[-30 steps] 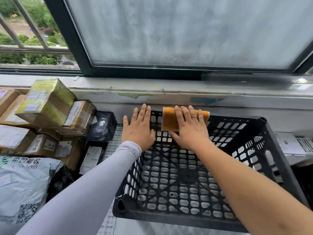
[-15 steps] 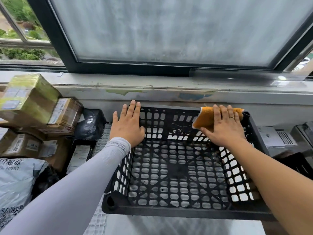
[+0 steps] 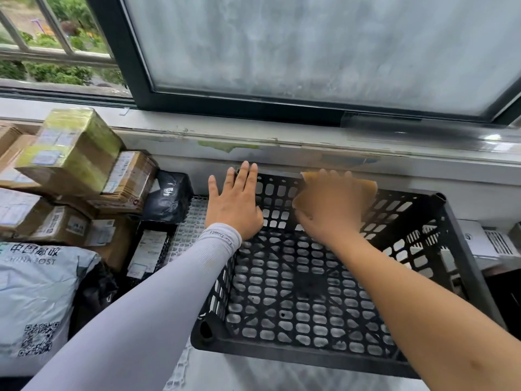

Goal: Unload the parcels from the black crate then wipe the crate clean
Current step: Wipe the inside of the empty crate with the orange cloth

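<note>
Pressing down on an orange cloth (image 3: 366, 186), the right hand (image 3: 328, 210) has its fingers laid flat over it, right on the far rim of the black crate (image 3: 462, 266). It's pretty blurred, so I can't tell the finger positions any finer than that. The left hand (image 3: 234, 204) sits just beside it, fingers straight and slightly spread, palm resting on the crate's far left corner, with a pale sleeve (image 3: 158, 303) running back along that arm.

The crate itself is under both hands, nothing inside it, just the holey floor and walls showing. It sits on a white grid mat (image 3: 189, 221) below the window sill (image 3: 282, 142).

Left of the crate is the pile of parcels: a yellow-taped box (image 3: 70, 148) on top, brown cardboard boxes (image 3: 129, 179) under it, a black plastic bag (image 3: 169, 196) nearest the crate, and a grey China Post mailer (image 3: 36, 292) closest to the camera.
</note>
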`<action>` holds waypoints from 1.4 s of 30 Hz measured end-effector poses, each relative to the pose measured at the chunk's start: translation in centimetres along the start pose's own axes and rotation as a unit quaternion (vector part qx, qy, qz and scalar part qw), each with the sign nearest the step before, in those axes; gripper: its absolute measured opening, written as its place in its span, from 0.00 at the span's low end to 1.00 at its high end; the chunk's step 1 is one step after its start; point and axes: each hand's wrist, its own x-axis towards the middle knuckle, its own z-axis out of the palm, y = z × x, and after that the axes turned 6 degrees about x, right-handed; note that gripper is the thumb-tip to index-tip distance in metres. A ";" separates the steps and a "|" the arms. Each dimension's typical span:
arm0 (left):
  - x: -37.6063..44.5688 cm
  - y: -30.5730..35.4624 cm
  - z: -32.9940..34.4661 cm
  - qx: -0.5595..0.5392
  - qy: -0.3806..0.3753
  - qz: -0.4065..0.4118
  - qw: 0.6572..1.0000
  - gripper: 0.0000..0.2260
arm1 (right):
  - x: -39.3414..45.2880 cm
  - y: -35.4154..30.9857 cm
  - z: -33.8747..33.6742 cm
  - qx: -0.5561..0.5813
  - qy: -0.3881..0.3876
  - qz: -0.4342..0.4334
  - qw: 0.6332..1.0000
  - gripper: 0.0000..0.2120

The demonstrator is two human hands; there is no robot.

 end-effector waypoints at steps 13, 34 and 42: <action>0.0 0.1 0.2 -0.010 0.006 -0.006 1.000 0.39 | 0.9 -1.6 -0.5 0.032 0.014 -0.091 0.995 0.45; -0.2 0.2 0.1 -0.002 0.011 -0.010 1.000 0.40 | -0.4 12.6 -2.3 0.026 -0.029 0.052 0.998 0.49; -0.2 0.1 0.0 -0.013 0.007 -0.009 1.000 0.41 | -0.3 3.8 -1.9 0.026 -0.038 -0.004 0.999 0.50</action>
